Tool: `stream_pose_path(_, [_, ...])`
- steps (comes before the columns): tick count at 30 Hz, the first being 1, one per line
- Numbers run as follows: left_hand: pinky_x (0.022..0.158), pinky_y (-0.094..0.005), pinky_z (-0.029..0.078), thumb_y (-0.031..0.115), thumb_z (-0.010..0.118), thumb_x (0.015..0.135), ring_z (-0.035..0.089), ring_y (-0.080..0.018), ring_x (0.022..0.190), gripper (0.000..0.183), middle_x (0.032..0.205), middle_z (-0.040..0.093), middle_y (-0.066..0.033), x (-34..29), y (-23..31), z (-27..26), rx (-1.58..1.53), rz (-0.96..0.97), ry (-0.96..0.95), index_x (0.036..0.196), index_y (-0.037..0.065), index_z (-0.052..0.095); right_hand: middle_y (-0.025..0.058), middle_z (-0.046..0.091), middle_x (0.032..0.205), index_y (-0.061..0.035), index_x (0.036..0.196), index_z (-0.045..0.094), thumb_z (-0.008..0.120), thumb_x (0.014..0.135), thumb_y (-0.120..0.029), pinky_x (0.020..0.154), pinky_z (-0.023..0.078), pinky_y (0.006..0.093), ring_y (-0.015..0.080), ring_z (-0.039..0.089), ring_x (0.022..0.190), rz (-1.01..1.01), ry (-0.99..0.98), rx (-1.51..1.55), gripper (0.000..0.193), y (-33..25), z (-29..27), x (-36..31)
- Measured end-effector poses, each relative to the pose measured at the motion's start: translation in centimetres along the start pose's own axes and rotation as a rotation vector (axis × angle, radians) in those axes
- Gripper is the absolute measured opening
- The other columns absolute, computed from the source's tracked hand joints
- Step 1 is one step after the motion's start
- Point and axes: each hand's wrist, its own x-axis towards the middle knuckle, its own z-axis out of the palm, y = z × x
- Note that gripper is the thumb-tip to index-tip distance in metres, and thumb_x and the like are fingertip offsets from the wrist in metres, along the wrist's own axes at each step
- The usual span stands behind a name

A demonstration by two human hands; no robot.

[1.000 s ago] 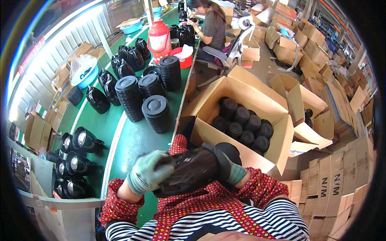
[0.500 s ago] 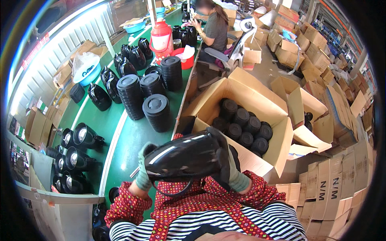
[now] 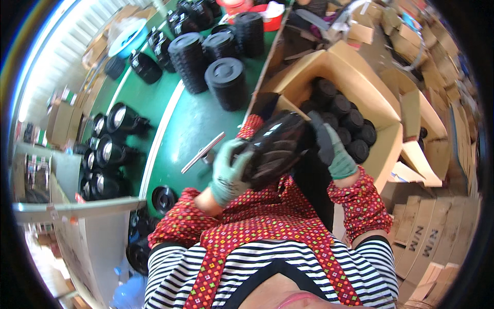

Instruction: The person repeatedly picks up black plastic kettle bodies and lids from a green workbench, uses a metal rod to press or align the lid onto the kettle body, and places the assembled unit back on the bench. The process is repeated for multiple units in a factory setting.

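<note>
Left hand (image 3: 229, 175), green knit glove: fingers closed on glossy black rounded jug (image 3: 278, 147), tilted, its body right of and beyond those fingers. Right hand (image 3: 340, 154) at jug's far end; can't tell if its fingers grip. Risk: slick surface could slip or twist if left fingers carry it alone; could bump brown cardboard carton (image 3: 389, 147) beyond right fingers. Silver bar (image 3: 203, 153) on green bench (image 3: 172, 131), just past left fingers, could get knocked. Jug's ends hidden; dark patch at right fingers, coating or separate part, unclear.
</note>
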Motion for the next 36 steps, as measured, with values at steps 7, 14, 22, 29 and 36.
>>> stream_pose_path(7, [0.113, -0.0483, 0.049, 0.020, 0.066, 0.091, 0.058, -0.0389, 0.134, 0.062, 0.150, 0.053, -0.0217, -7.5, 0.9, -0.4, -0.567, -0.011, -0.774, 0.151, 0.006, 0.055, 0.0050, 0.078, 0.093, 0.0043, 0.102, 0.079, 0.068, 0.105, -0.025, 0.077, 0.055, 0.0275, 0.0087, 0.068, 0.083, -0.098, 0.051, -0.034, 0.032, 5.6, 2.2, 0.6])
stream_pose_path(14, [0.109, -0.0516, 0.050, 0.019, 0.083, 0.085, 0.052, -0.0491, 0.136, 0.099, 0.155, 0.041, -0.0310, -7.5, -11.0, -5.1, 0.502, -0.491, -0.456, 0.166, 0.010, 0.026, 0.0089, 0.077, 0.107, 0.0050, 0.106, 0.075, 0.068, 0.101, -0.013, 0.093, 0.054, 0.0300, 0.0162, 0.071, 0.100, -0.243, -0.172, -0.047, 0.020, 3.4, 2.6, -1.1])
stream_pose_path(22, [0.062, -0.0234, 0.050, -0.012, 0.068, 0.093, 0.063, -0.0085, 0.079, 0.054, 0.116, 0.065, -0.0072, -4.0, -10.3, -6.1, -0.160, -0.812, -0.410, 0.144, 0.007, 0.066, 0.0126, 0.076, 0.112, -0.0026, 0.107, 0.079, 0.072, 0.094, -0.011, 0.110, 0.046, 0.0432, 0.0278, 0.069, 0.112, -0.198, -0.383, -0.261, 0.017, -2.4, 1.3, -0.2])
stream_pose_path(29, [0.073, -0.0304, 0.055, -0.011, 0.067, 0.091, 0.066, -0.0211, 0.096, 0.059, 0.127, 0.061, -0.0172, 11.7, -1.7, -5.7, -0.293, -0.558, -0.575, 0.147, 0.006, 0.062, 0.0173, 0.071, 0.122, -0.0097, 0.126, 0.075, 0.071, 0.084, -0.017, 0.117, 0.037, 0.0566, 0.0387, 0.064, 0.119, -0.935, -0.343, -0.940, 0.042, -8.5, 3.5, 8.7])
stream_pose_path(36, [0.106, -0.0588, 0.047, 0.050, 0.070, 0.095, 0.062, -0.0439, 0.127, 0.066, 0.141, 0.061, -0.0261, 15.7, -5.4, -3.1, -0.590, -0.001, -0.712, 0.136, -0.002, 0.064, 0.0099, 0.070, 0.106, -0.0086, 0.115, 0.077, 0.076, 0.093, -0.016, 0.083, 0.052, 0.0401, 0.0291, 0.067, 0.094, -0.707, -0.376, -0.394, 0.023, 2.5, 1.2, 10.7])
